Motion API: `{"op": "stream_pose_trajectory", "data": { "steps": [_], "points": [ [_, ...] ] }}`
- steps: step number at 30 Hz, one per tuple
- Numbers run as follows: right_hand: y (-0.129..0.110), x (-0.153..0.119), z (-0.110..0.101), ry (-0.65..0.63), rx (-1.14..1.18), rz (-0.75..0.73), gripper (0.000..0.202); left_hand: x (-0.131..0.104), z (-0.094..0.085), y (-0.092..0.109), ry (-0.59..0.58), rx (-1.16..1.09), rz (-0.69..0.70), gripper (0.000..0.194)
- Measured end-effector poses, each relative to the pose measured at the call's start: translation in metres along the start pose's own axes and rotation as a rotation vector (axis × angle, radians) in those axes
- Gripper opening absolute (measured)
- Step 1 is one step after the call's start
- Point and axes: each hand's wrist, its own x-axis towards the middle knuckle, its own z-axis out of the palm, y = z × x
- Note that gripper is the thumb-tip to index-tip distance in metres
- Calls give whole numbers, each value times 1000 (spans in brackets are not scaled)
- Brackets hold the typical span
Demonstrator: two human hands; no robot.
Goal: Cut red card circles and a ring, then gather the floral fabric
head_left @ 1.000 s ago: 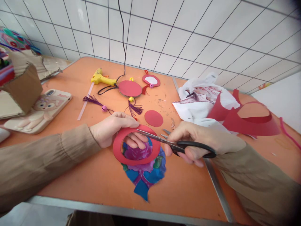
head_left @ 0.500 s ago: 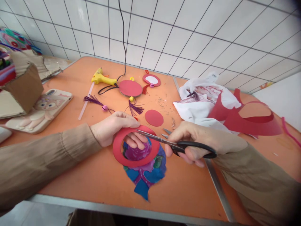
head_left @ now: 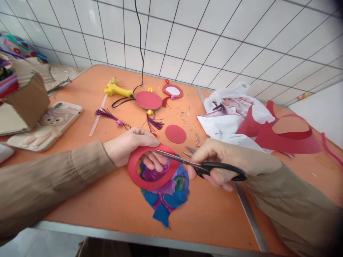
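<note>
My left hand (head_left: 136, 144) pinches the upper left of a red paper ring (head_left: 152, 184), with some fingers showing through its hole. Black-handled scissors (head_left: 225, 165) are in my right hand (head_left: 214, 160), their blades lying across the ring's upper right part. Beneath the ring, a blue and purple flowered piece (head_left: 174, 200) rests on the orange table (head_left: 112, 200). A red disc (head_left: 175, 134) lies just beyond the ring. The tips of a second pair of scissors (head_left: 189, 151) show beside my right hand.
Farther back are a yellow glue gun (head_left: 118, 88), a red round piece (head_left: 148, 100) with a tassel, a small red-and-white charm (head_left: 173, 90) and a purple tassel (head_left: 107, 114). A phone (head_left: 53, 123) and cardboard (head_left: 29, 103) lie left; a white bag (head_left: 227, 114) and red paper scraps (head_left: 289, 139) right.
The red ring has shifted slightly to the left, and the scissor blades have tilted a little across it. Both hands keep their holds.
</note>
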Motion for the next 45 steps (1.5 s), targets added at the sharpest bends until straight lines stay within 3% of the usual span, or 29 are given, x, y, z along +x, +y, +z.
{"op": "stream_pose_trajectory", "data": {
  "steps": [12, 17, 45],
  "points": [
    [-13, -2, 9, 85, -2, 79, 23, -1, 1, 2, -11, 52, -16, 28],
    [-12, -1, 8, 55, -32, 97, 21, -2, 1, 1, -23, 48, -25, 29],
    [-10, -1, 7, 34, -6, 28, 30, -2, -1, 1, -32, 25, -6, 31]
  ]
}}
